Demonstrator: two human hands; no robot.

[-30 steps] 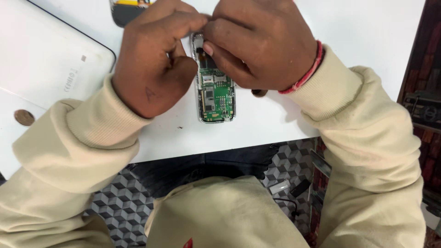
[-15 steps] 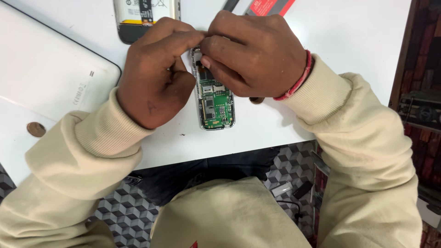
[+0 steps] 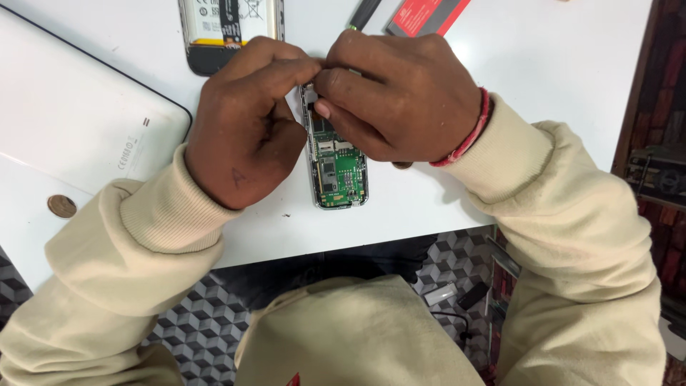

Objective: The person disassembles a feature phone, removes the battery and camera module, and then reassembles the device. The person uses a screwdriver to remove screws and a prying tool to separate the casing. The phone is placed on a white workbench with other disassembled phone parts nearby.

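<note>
A person in a cream sweatshirt works at a white bench (image 3: 557,107), seen from above. A small opened phone (image 3: 336,168) lies flat near the bench's near edge, its back off, green circuit board and metal slots bared. Both hands meet over its far end. The left hand (image 3: 246,136) curls with thumb and forefinger pinched together at the phone's top left corner; the right hand (image 3: 400,96), a red thread at its wrist, pinches down beside it, fingertips touching the left hand's. Each grip looks closed on something small at the top of the board, but the fingers hide it, so I cannot tell what it is. Far left lies a second opened phone (image 3: 229,32) showing its battery; a dark tool (image 3: 363,14) and a red card (image 3: 429,14) lie beyond the hands; a white slab-like device (image 3: 71,121) and a coin (image 3: 62,206) sit to the left. The risks, as I judge them: the phone is held by nothing but the fingers at one end, so a hard pull could lift or skid it toward the near edge and off the bench. Too much force could bend or tear a delicate part, and anything small slipping free could roll away onto the patterned floor (image 3: 193,329).
</note>
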